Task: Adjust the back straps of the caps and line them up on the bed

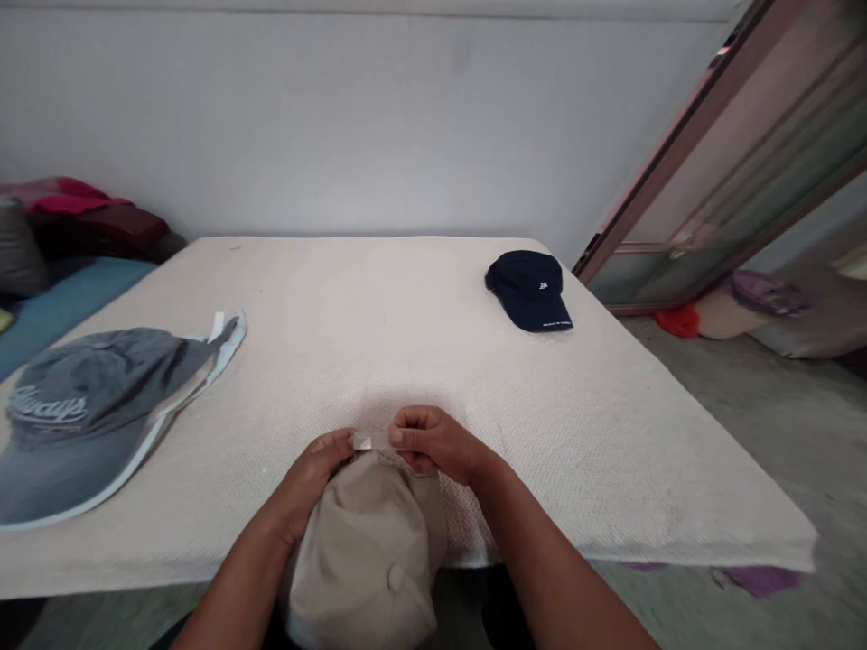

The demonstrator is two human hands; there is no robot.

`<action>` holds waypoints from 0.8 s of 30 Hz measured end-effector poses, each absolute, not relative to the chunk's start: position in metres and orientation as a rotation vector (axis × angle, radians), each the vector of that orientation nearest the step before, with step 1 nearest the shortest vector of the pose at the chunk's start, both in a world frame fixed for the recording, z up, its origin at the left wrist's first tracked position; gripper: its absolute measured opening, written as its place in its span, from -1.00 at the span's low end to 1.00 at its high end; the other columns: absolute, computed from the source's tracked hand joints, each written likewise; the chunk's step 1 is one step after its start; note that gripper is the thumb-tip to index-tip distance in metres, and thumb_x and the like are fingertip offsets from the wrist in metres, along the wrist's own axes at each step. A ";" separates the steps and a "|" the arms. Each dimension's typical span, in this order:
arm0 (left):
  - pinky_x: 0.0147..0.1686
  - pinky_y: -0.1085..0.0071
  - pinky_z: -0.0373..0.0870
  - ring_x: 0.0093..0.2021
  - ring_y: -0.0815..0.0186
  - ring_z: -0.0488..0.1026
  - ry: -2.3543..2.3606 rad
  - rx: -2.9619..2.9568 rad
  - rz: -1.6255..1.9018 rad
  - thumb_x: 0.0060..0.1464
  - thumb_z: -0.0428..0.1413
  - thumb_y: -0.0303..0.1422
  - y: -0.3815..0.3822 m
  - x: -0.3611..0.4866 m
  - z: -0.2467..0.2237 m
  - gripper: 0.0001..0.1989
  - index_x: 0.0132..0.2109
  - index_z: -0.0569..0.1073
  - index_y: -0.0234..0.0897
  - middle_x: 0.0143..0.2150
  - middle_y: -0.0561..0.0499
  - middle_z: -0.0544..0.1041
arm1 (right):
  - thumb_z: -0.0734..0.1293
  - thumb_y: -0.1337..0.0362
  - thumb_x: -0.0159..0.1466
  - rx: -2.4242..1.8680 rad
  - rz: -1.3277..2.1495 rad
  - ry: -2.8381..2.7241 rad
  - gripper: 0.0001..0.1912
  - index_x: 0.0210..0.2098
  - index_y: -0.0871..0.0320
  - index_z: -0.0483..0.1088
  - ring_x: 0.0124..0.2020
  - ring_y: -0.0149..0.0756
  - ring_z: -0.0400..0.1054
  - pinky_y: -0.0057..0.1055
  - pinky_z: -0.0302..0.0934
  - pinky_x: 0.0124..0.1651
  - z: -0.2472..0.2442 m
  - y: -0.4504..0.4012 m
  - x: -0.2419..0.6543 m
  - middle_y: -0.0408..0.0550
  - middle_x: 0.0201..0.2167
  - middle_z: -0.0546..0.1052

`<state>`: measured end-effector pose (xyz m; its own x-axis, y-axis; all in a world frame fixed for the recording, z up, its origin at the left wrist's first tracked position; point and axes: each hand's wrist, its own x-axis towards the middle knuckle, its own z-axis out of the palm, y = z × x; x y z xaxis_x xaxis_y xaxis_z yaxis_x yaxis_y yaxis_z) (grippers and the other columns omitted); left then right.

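A beige cap (pixel 369 542) hangs at the table's near edge, its top button facing me. My left hand (pixel 318 474) grips the cap's back edge, fingers closed at the left end of a pale, see-through strap (pixel 371 440). With thumb and fingers pinched, my right hand (pixel 433 442) holds the strap's other end. The strap stretches between both hands above the cap's back opening. Part of the cap's right side is hidden behind my right hand and wrist.
A grey cap with white lettering (pixel 101 388) lies on the left of the cloth-covered table (pixel 352 316). Toward the back right sits a navy cap (pixel 528 289). A wall (pixel 379 126) stands behind; a glass-panelled door (pixel 677 208) is at right. Fabric items (pixel 81 221) are piled far left.
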<state>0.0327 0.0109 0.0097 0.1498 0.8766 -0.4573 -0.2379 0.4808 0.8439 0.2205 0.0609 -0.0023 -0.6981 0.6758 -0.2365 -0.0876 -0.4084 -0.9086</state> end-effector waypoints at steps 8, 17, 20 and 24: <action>-0.48 0.48 0.24 -0.54 0.39 0.30 1.105 0.702 0.856 -0.06 0.19 -0.32 0.010 0.037 0.010 -0.85 -0.46 0.49 -0.33 -0.53 0.03 0.48 | 0.37 0.21 0.08 -0.967 2.001 -1.494 -0.80 -0.50 0.20 0.30 -0.63 -0.55 0.05 -0.55 -0.07 -0.58 -0.008 0.063 0.213 -0.26 -0.66 0.24; -0.47 0.48 0.24 -0.54 0.38 0.32 1.058 0.714 0.841 -0.01 0.15 -0.33 0.010 0.037 0.009 -0.85 -0.44 0.51 -0.32 -0.53 0.03 0.49 | 0.34 0.19 0.13 -0.848 2.117 -1.447 -0.80 -0.45 0.21 0.32 -0.65 -0.56 0.06 -0.55 -0.10 -0.61 -0.007 0.061 0.218 -0.25 -0.64 0.26; -0.38 0.43 0.28 -0.48 0.33 0.36 1.064 0.752 0.857 0.00 0.13 -0.33 0.011 0.036 0.008 -0.85 -0.38 0.54 -0.33 -0.49 0.00 0.51 | 0.31 0.20 0.17 -0.812 2.138 -1.479 -0.82 -0.42 0.22 0.33 -0.63 -0.53 0.15 -0.54 -0.02 -0.58 -0.005 0.062 0.223 -0.21 -0.62 0.32; -0.42 0.44 0.26 -0.50 0.34 0.35 1.097 0.735 0.854 -0.03 0.16 -0.32 0.011 0.035 0.006 -0.86 -0.40 0.52 -0.33 -0.47 -0.01 0.52 | 0.32 0.27 0.15 -0.790 2.139 -1.474 -0.83 -0.49 0.21 0.29 -0.65 -0.54 0.12 -0.54 -0.04 -0.58 -0.005 0.061 0.226 -0.24 -0.67 0.29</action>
